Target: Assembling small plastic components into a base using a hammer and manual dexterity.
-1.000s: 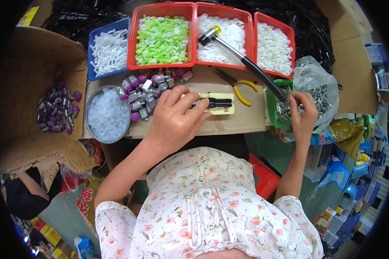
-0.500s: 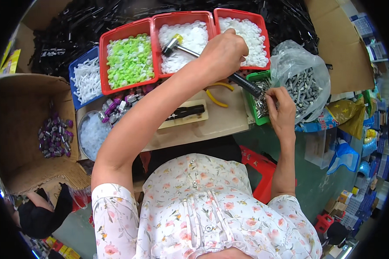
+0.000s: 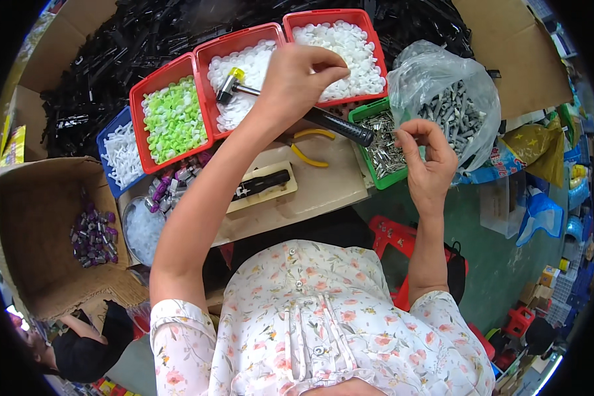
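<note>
My left hand (image 3: 298,82) is over the gap between the middle red bin (image 3: 201,49) and the right red bin (image 3: 380,56). Its fingertips are pinched, and what they hold, if anything, is too small to make out. White caps (image 3: 340,49) fill the right bin. Under my left wrist lies a hammer (image 3: 342,127), its black handle reaching the green tray (image 3: 393,178). Beside that tray of small metal pins (image 3: 384,150), my right hand (image 3: 429,162) pinches thumb to finger; anything between the tips cannot be made out.
A cream fixture (image 3: 284,190) holds a black part (image 3: 263,183), near yellow-handled pliers (image 3: 310,155). Green caps (image 3: 175,119) fill the left red bin. A plastic bag (image 3: 409,79) of grey pieces stands right. At left is a cardboard box (image 3: 33,218); black parts (image 3: 138,39) are heaped behind.
The whole view has shifted, so the bins appear farther left. My left hand remains near the right bin, its fingers now pointing right. My right hand has drawn slightly right of the pin tray.
</note>
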`<state>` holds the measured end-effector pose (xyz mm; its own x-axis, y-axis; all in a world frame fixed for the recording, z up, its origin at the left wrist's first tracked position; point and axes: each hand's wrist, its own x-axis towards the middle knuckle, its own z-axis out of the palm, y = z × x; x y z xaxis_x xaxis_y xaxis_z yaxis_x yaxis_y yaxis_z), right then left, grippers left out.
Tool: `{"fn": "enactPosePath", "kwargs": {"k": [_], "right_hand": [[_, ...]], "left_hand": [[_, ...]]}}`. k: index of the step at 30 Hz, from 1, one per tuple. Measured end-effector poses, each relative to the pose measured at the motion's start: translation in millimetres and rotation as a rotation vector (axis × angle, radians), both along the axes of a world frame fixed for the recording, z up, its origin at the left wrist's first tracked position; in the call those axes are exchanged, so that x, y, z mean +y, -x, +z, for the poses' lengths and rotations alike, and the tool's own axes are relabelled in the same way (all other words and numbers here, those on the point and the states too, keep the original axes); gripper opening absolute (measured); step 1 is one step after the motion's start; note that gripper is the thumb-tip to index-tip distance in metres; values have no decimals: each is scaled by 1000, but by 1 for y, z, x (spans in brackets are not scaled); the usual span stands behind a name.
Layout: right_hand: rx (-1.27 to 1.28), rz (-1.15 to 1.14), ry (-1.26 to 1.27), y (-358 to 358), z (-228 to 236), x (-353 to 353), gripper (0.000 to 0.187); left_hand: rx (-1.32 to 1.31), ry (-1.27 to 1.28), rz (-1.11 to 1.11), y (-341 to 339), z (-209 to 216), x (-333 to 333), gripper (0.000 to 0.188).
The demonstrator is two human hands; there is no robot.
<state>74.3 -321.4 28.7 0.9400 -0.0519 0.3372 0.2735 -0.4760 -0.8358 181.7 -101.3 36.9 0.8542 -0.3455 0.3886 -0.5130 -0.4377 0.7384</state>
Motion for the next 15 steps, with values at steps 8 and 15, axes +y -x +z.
{"fn": "enactPosePath", "kwargs": {"k": [8, 15], "right_hand": [[-108, 326, -215, -2, 11, 73, 9], [-243, 421, -157, 5, 13, 106, 9]], "left_hand": [[940, 1071, -67, 92, -10, 43, 19], [961, 1209, -55, 124, -19, 58, 18]]}}
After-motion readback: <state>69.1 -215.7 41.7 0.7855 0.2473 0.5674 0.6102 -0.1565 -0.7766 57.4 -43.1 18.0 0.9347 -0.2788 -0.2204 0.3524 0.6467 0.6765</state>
